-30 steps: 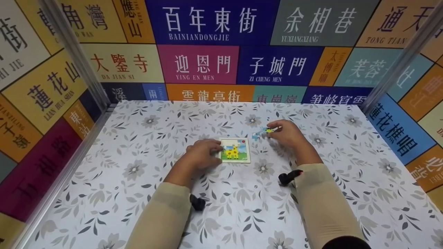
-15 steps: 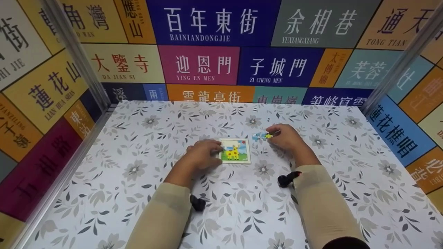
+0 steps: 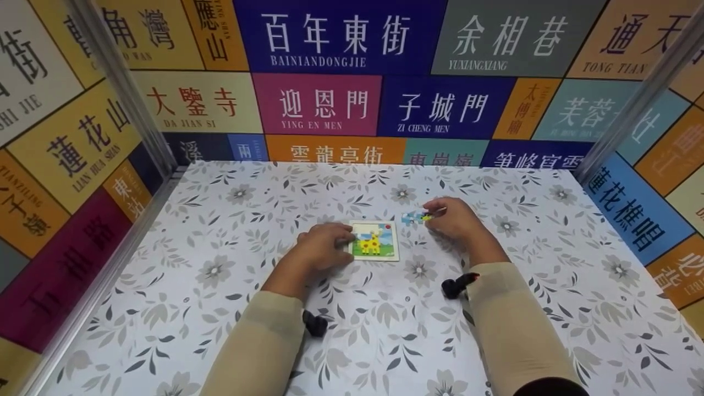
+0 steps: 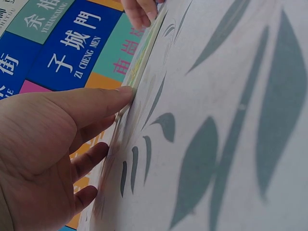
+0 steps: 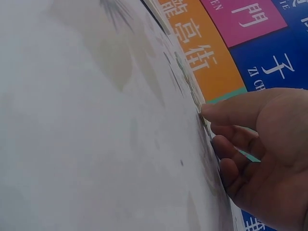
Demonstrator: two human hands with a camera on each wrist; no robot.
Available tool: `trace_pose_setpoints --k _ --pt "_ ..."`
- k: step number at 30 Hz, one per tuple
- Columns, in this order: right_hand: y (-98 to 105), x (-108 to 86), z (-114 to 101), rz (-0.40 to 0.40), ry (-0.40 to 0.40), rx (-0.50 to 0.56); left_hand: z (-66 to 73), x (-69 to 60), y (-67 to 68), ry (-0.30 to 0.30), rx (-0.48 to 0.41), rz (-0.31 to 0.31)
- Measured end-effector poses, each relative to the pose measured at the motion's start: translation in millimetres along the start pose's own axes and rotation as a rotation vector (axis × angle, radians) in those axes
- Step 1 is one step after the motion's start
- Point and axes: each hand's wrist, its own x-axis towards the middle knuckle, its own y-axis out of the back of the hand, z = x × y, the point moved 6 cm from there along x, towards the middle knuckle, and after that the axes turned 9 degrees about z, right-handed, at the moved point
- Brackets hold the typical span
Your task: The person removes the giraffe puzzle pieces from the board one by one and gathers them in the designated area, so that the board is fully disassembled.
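Note:
A small square jigsaw puzzle board (image 3: 375,248) shows a yellow giraffe with blue sky and green ground; a pale strip runs along its upper part. My left hand (image 3: 323,246) holds the board by its left edge. In the left wrist view, the left thumb (image 4: 118,96) lies at the board's edge, with the fingers partly hidden behind it. To the board's right lie light-blue jigsaw pieces (image 3: 410,219). My right hand (image 3: 454,220) pinches a yellow-and-blue jigsaw piece (image 3: 426,218) beside them, low over the table. The right wrist view shows the right thumb and fingers (image 5: 226,109) around that thin piece.
The table (image 3: 352,330) has a white cloth printed with grey leaves and flowers. Panels with coloured street-name signs (image 3: 341,38) stand behind it and at both sides. A small black device (image 3: 314,323) sits at the left wrist, another (image 3: 457,285) at the right.
My right hand has come slightly nearer to me, bringing the yellow piece down beside the light-blue pieces. The left hand stays at the board's left edge.

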Motion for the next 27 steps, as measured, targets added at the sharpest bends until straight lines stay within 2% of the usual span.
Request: trace_pose_setpoints --k 7,13,17,21,27 --pt "-1 -6.2 -24 -0.005 0.075 0.011 1.2 0.1 0.2 -0.022 0.016 0.009" --pt "-24 -14.3 -62 -0.083 0.142 -0.015 1.1 -0.2 0.2 -0.008 0.011 0.01" --pt "-40 -16.7 -78 -0.121 0.143 -0.013 -0.3 0.9 0.5 0.001 0.023 0.007" --pt "-50 -16.2 -86 -0.134 0.143 0.001 -1.1 2.7 -0.3 0.001 0.027 -0.004" --pt "-58 -17.4 -84 -0.146 0.167 -0.02 -1.1 3.0 -1.3 -0.003 0.011 -0.006"
